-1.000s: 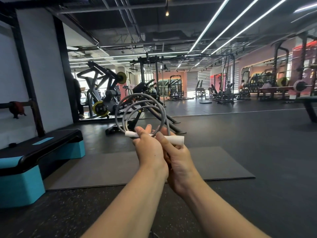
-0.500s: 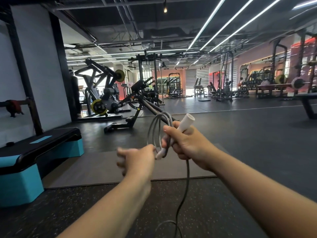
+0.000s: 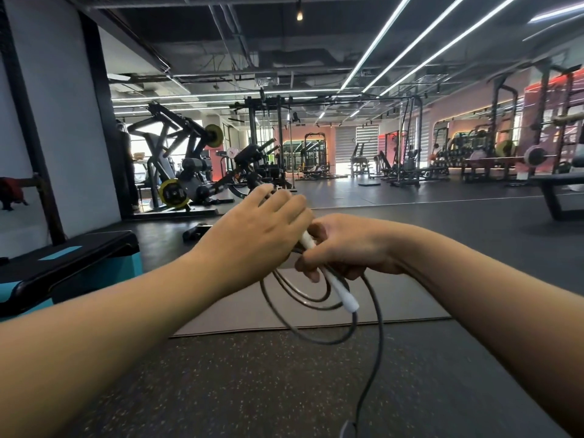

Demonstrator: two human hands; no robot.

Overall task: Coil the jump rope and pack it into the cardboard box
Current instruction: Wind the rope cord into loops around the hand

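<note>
I hold a grey jump rope [image 3: 319, 338] with white handles in front of me, above the gym floor. My right hand [image 3: 350, 248] is closed around a white handle [image 3: 343, 294] and several hanging loops of rope. A loose strand drops from that hand toward the bottom edge of the view. My left hand [image 3: 256, 229] sits over the upper end of the handle, its fingers curled across the rope; what they grip is hidden behind the hand. No cardboard box is in view.
A grey exercise mat [image 3: 395, 298] lies on the speckled floor below my hands. A black and teal step platform [image 3: 63, 263] stands at the left. Weight machines [image 3: 177, 172] and racks fill the back of the gym, with a bench [image 3: 562, 191] at the right.
The coil has swung from above my hands to below them. The white handle now points down. My left hand moved up and right, onto the handle beside my right hand.
</note>
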